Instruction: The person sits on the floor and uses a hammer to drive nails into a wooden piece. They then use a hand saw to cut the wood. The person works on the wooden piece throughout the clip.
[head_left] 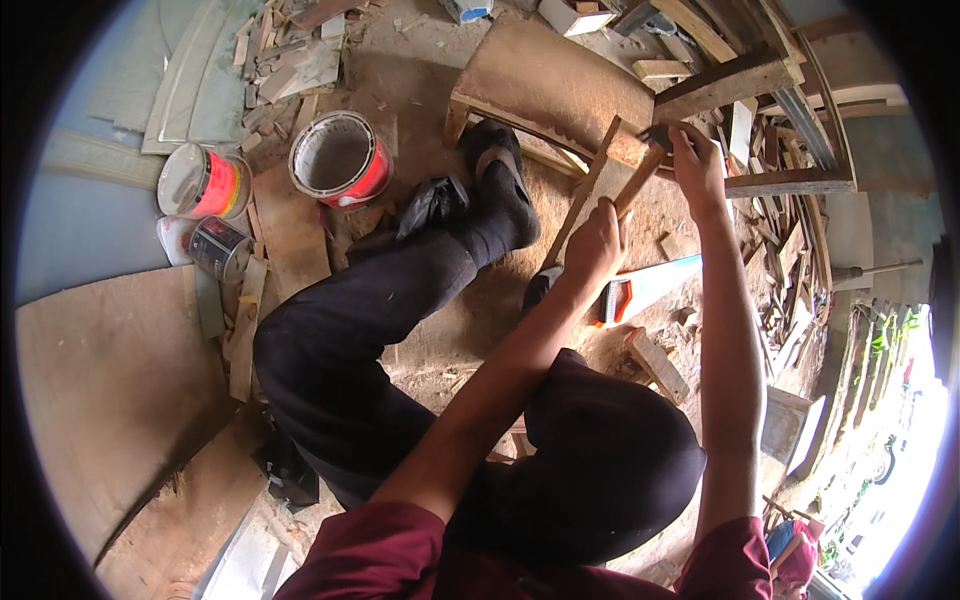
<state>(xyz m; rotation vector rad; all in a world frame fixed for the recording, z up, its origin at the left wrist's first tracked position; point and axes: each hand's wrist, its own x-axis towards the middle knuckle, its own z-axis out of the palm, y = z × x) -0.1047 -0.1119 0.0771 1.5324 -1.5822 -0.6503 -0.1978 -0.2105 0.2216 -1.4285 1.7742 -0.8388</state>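
My left hand (597, 243) is closed round the lower end of the wooden handle of a hammer (640, 183). At the upper end, the fingers of my right hand (698, 165) are closed at its dark head. Under the hammer lies a light wooden board (600, 190) with a darker strip along its left edge, leaning towards a low wooden bench (555, 75). Just below my left hand, a handsaw (655, 285) with an orange and black handle rests on the ground, partly behind my left forearm.
Two red paint buckets (370, 180) (215, 185) and a dark tin (220, 248) stand at the left. A black plastic bag (432, 205) lies beside my foot. A wooden frame (760, 85) stands at the right above scrap wood (790, 260). A wood block (657, 365) lies near my knee.
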